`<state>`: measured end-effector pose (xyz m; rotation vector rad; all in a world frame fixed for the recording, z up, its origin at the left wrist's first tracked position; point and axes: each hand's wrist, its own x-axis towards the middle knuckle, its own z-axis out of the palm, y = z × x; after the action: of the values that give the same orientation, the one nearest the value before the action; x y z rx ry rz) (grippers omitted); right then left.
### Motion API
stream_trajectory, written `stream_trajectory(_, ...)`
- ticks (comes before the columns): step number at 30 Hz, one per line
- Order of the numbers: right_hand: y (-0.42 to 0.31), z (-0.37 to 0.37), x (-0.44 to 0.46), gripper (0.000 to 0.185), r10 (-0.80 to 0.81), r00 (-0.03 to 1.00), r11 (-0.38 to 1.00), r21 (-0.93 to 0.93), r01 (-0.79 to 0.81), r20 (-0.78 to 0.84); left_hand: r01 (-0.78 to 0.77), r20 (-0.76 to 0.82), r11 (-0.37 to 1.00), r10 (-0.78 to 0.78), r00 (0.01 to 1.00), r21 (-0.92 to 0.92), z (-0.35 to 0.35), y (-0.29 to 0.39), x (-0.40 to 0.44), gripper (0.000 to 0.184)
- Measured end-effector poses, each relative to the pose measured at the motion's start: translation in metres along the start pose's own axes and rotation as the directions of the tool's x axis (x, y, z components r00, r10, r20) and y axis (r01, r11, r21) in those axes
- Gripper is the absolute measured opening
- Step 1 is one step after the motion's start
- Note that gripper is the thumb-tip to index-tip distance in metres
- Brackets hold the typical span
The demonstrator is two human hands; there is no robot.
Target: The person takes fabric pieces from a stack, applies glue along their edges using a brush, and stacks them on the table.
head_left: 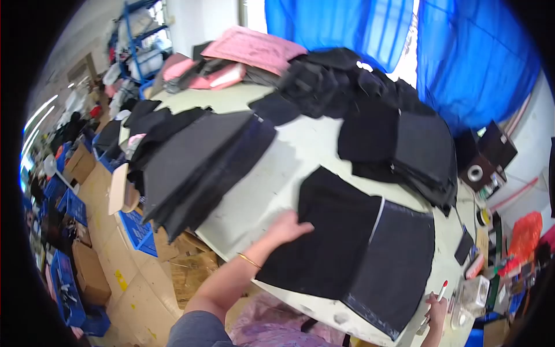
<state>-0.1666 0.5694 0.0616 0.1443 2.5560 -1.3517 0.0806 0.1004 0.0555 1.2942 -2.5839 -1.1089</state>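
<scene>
A black fabric piece (338, 231) lies flat on the pale table (260, 185), with a light line across it and a greyer section on its right. My left hand (289, 226) is at its left edge, fingers apart, holding nothing; the hand is slightly blurred. At the lower right, beside the fabric's right edge, my right hand (435, 309) is closed on a white marker with a red tip (443, 288). Stacks of dark fabric pieces lie at the left (196, 156) and upper right (425, 144) of the table.
Crumpled black fabric (324, 81) and pink pieces (254, 49) lie at the table's back. A dark speaker box (477, 170), a clear container (474, 294) and a red bag (525, 234) are at the right. Blue crates (137, 232) and cardboard boxes (91, 274) stand on the floor, left.
</scene>
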Motion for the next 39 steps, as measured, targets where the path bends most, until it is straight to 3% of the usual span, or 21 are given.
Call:
stream_trajectory(1, -0.006, 0.010, 0.013, 0.013, 0.003, 1.000, 0.999, -0.046, -0.002, 0.025, -0.019, 0.227, 0.998, 0.033, 0.973, -0.066, 0.004, 0.008, -0.001, 0.036)
stream_trajectory(2, -0.018, 0.016, 0.021, 0.013, -0.021, 0.999, 0.999, -0.025, 0.021, 0.036, -0.088, 0.229, 0.979, 0.129, 0.965, -0.182, 0.011, 0.006, -0.002, 0.029)
stream_trajectory(4, -0.049, 0.019, 0.032, 0.012, -0.136, 0.963, 0.990, 0.061, 0.125, 0.231, -0.341, -0.089, 0.938, 0.336, 0.938, -0.054, 0.002, 0.009, 0.002, 0.023)
stream_trajectory(6, -0.092, 0.022, 0.030, 0.014, -0.255, 0.883, 0.965, 0.160, 0.207, 0.395, -0.314, -0.139, 0.942, 0.297, 0.945, -0.123, -0.074, 0.040, -0.022, 0.019)
stream_trajectory(9, -0.193, 0.069, -0.065, 0.018, -0.424, 0.848, 0.883, 0.351, 0.311, 0.317, -0.390, -0.481, 0.899, 0.436, 0.760, 0.199, -0.200, 0.054, -0.049, 0.017)
stream_trajectory(10, -0.216, 0.091, -0.092, 0.025, -0.470, 0.808, 0.830, 0.491, 0.266, 0.356, -0.298, -0.535, 0.898, 0.434, 0.725, 0.324, -0.247, 0.058, -0.063, 0.017)
stream_trajectory(11, -0.237, 0.116, -0.113, 0.031, -0.500, 0.762, 0.807, 0.540, 0.238, 0.411, -0.239, -0.611, 0.962, 0.270, 0.744, 0.135, -0.289, 0.057, -0.068, 0.018)
stream_trajectory(12, -0.259, 0.146, -0.138, 0.029, -0.497, 0.737, 0.785, 0.599, 0.158, 0.457, -0.184, -0.696, 0.896, 0.431, 0.574, 0.403, -0.333, 0.047, -0.067, 0.021)
stream_trajectory(13, -0.279, 0.176, -0.159, 0.027, -0.539, 0.679, 0.788, 0.583, 0.197, 0.498, 0.025, -0.742, 0.877, 0.389, 0.546, 0.479, -0.378, 0.043, -0.071, 0.022)
stream_trajectory(16, -0.317, 0.270, -0.221, 0.019, -0.573, 0.520, 0.808, 0.541, 0.233, 0.633, 0.293, -0.858, 0.820, 0.397, 0.325, 0.491, -0.477, 0.008, -0.070, 0.022)
stream_trajectory(17, -0.319, 0.304, -0.237, 0.019, -0.565, 0.474, 0.822, 0.508, 0.257, 0.675, 0.241, -0.823, 0.797, 0.481, 0.303, 0.554, -0.503, -0.016, -0.064, 0.023)
stream_trajectory(19, -0.307, 0.354, -0.265, 0.020, -0.573, 0.359, 0.819, 0.531, 0.217, 0.737, 0.381, -0.842, 0.772, 0.352, 0.410, 0.508, -0.519, -0.054, -0.045, 0.029)
stream_trajectory(21, -0.283, 0.378, -0.274, 0.019, -0.544, 0.248, 0.839, 0.512, 0.184, 0.802, 0.379, -0.810, 0.730, 0.417, 0.412, 0.569, -0.483, -0.067, -0.019, 0.038)
stream_trajectory(22, -0.277, 0.372, -0.268, 0.019, -0.543, 0.276, 0.840, 0.513, 0.176, 0.793, 0.377, -0.787, 0.746, 0.310, 0.533, 0.549, -0.464, -0.059, -0.002, 0.045)
stream_trajectory(24, -0.265, 0.353, -0.243, 0.018, -0.496, 0.156, 0.843, 0.431, 0.322, 0.854, 0.034, -0.595, 0.724, 0.538, 0.597, 0.689, -0.408, -0.042, 0.031, 0.043)
stream_trajectory(26, -0.254, 0.334, -0.193, 0.019, -0.487, 0.246, 0.840, 0.372, 0.395, 0.838, -0.096, -0.465, 0.702, 0.561, 0.684, 0.705, -0.353, -0.025, 0.084, 0.043)
stream_trajectory(29, -0.238, 0.298, -0.095, 0.017, -0.440, 0.576, 0.890, 0.249, 0.382, 0.689, -0.276, -0.311, 0.687, 0.601, 0.736, 0.672, -0.253, 0.017, 0.154, 0.047)
stream_trajectory(33, -0.228, 0.224, 0.040, 0.012, -0.329, 0.918, 0.929, 0.252, 0.271, 0.224, -0.476, -0.104, 0.636, 0.658, 0.746, 0.607, -0.114, 0.061, 0.240, 0.060)
stream_trajectory(36, -0.238, 0.174, 0.132, 0.015, -0.444, 0.865, 0.889, 0.008, 0.459, -0.233, -0.565, -0.021, 0.700, 0.636, 0.771, 0.436, -0.031, 0.098, 0.250, 0.072)
stream_trajectory(38, -0.247, 0.165, 0.193, 0.028, -0.384, 0.842, 0.919, -0.242, 0.310, -0.380, -0.660, -0.058, 0.658, 0.723, 0.689, 0.362, 0.012, 0.116, 0.261, 0.077)
stream_trajectory(39, -0.257, 0.160, 0.199, 0.034, -0.349, 0.858, 0.933, -0.223, 0.281, -0.377, -0.702, -0.078, 0.622, 0.765, 0.640, 0.347, 0.031, 0.127, 0.265, 0.080)
